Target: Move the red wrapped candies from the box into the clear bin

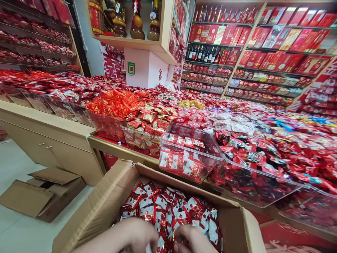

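Dozens of red-and-white wrapped packets (167,203), heaped in the cardboard box (88,214)
And here's the left hand (138,233) beside the right hand (193,239), down at those packets, fingers bent, can't tell if they're pinching; just beyond the box, a clear plastic bin (212,146) holds similar packets (194,142)

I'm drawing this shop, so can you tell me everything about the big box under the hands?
The box is brown and looks like cardboard. Its top is open, and its rim looks creased. Inside are lots of small, shiny red-and-white packets. The left hand and right hand are down among them. It's just in front of a clear bin; I can't tell if they touch. Its bottom is out of view.
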Demonstrator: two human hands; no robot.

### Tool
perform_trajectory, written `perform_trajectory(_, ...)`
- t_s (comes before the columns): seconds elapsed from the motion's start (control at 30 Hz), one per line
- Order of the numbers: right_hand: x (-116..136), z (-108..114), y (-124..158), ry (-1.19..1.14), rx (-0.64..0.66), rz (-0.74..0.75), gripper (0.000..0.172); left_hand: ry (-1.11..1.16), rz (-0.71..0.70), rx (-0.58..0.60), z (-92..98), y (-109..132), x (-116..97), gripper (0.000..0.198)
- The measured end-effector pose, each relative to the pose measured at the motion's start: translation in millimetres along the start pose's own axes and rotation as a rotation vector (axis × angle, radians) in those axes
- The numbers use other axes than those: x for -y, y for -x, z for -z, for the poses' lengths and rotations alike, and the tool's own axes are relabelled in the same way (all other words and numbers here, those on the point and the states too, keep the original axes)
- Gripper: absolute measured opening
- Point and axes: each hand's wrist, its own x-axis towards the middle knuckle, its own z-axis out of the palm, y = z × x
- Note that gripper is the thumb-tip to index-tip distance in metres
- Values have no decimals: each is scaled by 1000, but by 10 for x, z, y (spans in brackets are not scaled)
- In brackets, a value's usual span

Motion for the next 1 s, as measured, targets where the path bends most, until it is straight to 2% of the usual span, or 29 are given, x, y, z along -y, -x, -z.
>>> perform_trajectory(0.03, 50, 24, -25, -104, -30, -1, 32, 58, 4, 8, 104, 14, -127, 32)
perform_trajectory(0.07, 117, 57, -52, -248, -46, -3, 40, 176, -9, -54, 191, 18, -252, 38)
perform_trajectory(0.1, 194, 97, -80, -413, -48, -6, 46, 318, -64, -116, 255, 13, -364, 38)
perform_trajectory(0.17, 350, 180, -137, -716, -42, -19, 46, 535, -199, -210, 314, -17, -528, 38)
perform_trajectory(0.27, 498, 249, -205, -964, -88, -63, 37, 777, -241, -331, 287, -57, -600, 42)
perform_trajectory(0.37, 506, 208, -242, -1110, -163, -139, 35, 861, -198, -431, 253, -57, -569, 43)
perform_trajectory(0.53, 427, 132, -255, -1210, -276, -181, 33, 887, -141, -448, 246, -46, -567, 47)
perform_trajectory(0.67, 374, 146, -232, -1284, -243, -232, 38, 870, -99, -489, 218, -62, -584, 48)
perform_trajectory(0.83, 301, 145, -211, -1172, -213, -227, 38, 791, 24, -375, 233, -27, -584, 50)
perform_trajectory(1.0, 314, 191, -169, -1159, -135, -176, 44, 774, -15, -234, 331, 45, -601, 53)
